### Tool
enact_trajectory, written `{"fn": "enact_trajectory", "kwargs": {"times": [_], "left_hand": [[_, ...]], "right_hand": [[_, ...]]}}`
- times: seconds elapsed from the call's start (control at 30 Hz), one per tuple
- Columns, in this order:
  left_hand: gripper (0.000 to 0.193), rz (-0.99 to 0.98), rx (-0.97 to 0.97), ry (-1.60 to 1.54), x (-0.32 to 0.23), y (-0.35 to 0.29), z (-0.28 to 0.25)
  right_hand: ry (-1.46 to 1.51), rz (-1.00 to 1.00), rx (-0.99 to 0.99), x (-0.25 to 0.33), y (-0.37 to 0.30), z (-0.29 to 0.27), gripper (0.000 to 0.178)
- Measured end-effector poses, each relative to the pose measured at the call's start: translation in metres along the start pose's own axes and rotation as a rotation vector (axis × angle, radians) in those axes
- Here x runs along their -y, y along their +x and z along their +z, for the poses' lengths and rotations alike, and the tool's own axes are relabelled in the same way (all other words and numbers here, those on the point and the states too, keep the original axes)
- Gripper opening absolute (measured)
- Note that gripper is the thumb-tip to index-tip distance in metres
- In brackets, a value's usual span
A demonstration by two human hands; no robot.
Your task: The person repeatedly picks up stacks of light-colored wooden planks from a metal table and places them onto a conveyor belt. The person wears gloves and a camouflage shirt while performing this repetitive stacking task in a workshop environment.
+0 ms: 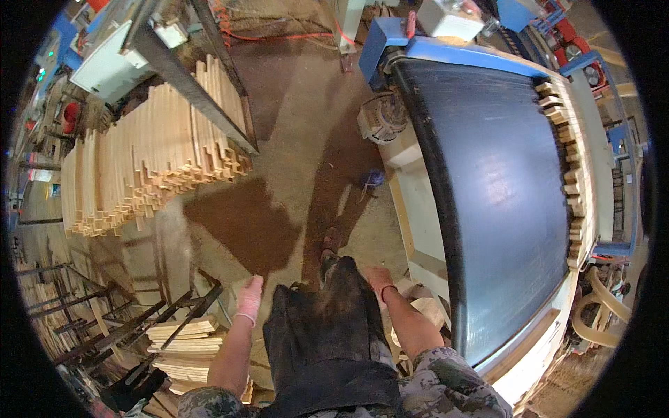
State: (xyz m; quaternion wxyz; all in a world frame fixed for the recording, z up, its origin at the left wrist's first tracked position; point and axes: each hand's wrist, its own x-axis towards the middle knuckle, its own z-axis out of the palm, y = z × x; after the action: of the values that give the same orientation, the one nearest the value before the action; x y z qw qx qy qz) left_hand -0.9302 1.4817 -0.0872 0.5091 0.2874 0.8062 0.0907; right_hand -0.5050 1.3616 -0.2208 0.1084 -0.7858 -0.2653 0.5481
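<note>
My left hand (pixel 249 298), in a pale pinkish glove, hangs left of my dark apron (pixel 324 334). Its fingers point forward, and nothing shows in them. On the apron's other side is my right hand (pixel 378 280), also gloved, with its fingers too small and partly turned away to read. It is nearest to the pale side panel of a belt conveyor (pixel 498 188), apart from the wide black belt. A large stack of wooden strips (pixel 143 157) stands ahead on the left, out of reach of my left hand.
Wooden strips (pixel 580 184) line the conveyor's far right edge. A motor (pixel 382 118) sits by its front left corner. Dark metal racks (pixel 150 317) and stacked boards (pixel 185 352) stand at lower left. A blue object (pixel 373 179) lies on the concrete floor (pixel 293 160).
</note>
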Motion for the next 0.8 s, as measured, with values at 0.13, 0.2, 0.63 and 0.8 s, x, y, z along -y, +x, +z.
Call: {"fn": "enact_trajectory", "kwargs": {"times": [0.13, 0.2, 0.63, 0.8], "left_hand": [[0.050, 0.199, 0.060, 0.168, 0.017, 0.040, 0.074], [0.052, 0.305, 0.082, 0.422, -0.063, 0.026, 0.095], [0.058, 0.620, 0.309, 0.918, -0.090, 0.117, 0.168], [0.056, 0.646, 0.323, 0.860, -0.103, 0.143, 0.174]], "right_hand": [[0.242, 0.362, -0.010, 0.093, 0.056, -0.020, 0.031], [0.275, 0.409, -0.024, 0.120, 0.100, -0.026, 0.024], [0.317, 0.441, -0.313, 0.065, 0.421, 0.002, 0.071], [0.441, 0.099, -0.373, 0.011, 0.491, 0.002, 0.054]]}}
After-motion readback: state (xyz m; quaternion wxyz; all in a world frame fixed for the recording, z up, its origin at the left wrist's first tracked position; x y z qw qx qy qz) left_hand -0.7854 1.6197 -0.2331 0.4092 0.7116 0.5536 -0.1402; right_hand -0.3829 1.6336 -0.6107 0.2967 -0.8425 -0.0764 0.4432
